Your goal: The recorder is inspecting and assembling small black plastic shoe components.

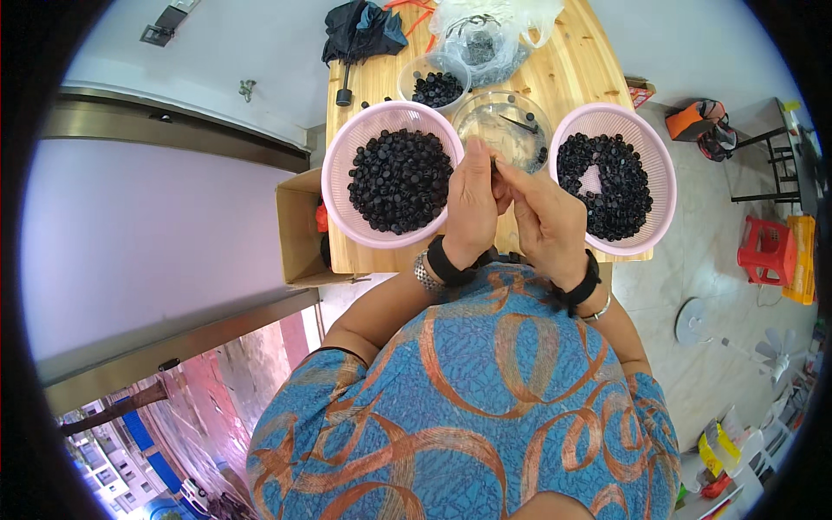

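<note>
Your left hand (472,204) and right hand (553,221) meet mid-frame, fingertips together; grip hidden by fingers, can't tell what either holds. Small black pieces (399,182) fill pink basket (340,165) centre-left; more in second pink basket (663,186) centre-right. Clear dish (483,130), thin dark tool (518,123) inside, upper centre, wooden counter (594,56).

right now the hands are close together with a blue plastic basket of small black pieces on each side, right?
Not quite: the left basket and right basket are pink, not blue, as the head view shows. The left hand and right hand are close together with a basket of small black pieces on each side.
</note>
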The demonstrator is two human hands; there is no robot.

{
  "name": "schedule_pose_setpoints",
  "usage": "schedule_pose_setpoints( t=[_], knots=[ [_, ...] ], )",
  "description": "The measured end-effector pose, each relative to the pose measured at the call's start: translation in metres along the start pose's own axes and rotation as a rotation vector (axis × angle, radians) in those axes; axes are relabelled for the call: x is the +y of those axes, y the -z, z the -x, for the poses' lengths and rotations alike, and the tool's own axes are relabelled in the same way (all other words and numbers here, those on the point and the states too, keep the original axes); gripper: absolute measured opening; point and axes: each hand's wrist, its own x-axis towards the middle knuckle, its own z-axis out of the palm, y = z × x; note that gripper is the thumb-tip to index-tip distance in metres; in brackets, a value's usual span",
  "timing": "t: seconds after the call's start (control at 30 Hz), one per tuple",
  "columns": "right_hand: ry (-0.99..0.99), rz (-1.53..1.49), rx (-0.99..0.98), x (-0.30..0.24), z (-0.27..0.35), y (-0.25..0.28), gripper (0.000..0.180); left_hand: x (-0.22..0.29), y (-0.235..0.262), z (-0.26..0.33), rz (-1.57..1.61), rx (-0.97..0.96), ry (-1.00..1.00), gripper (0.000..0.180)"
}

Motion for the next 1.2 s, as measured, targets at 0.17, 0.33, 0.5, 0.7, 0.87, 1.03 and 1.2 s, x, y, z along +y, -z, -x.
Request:
schedule_pose_setpoints(
  t=[0.17, 0.33, 0.5, 0.7, 0.87, 1.03, 1.2],
  knots=[
    [-0.081, -0.011, -0.127, -0.007, -0.009, 0.017, 0.045, 0.0, -0.002, -0.005, -0.168, 0.019, -0.112, 0.043],
    [-0.053, 0.169, -0.044, -0.01, -0.006, 0.008, 0.046, -0.006, -0.005, -0.008, -0.127, 0.023, -0.146, 0.042],
    [-0.065, 0.362, 0.027, 0.008, -0.009, -0.02, 0.035, -0.035, -0.003, -0.035, -0.061, 0.18, -0.167, 0.043],
    [-0.026, 0.115, 0.151, 0.05, -0.016, -0.045, 0.032, -0.037, -0.009, -0.057, 0.319, 0.365, 0.093, 0.041],
    [-0.07, 0.048, 0.259, 0.052, -0.003, -0.047, 0.033, -0.048, 0.005, -0.052, -0.007, 0.262, -0.017, 0.044],
    [0.084, 0.386, 0.116, 0.037, -0.005, -0.025, 0.039, -0.05, 0.02, -0.046, -0.291, 0.142, -0.114, 0.046],
    [0.112, 0.405, 0.171, 0.029, -0.003, -0.03, 0.046, -0.028, -0.005, -0.03, 0.11, 0.2, -0.003, 0.045]
  ],
)
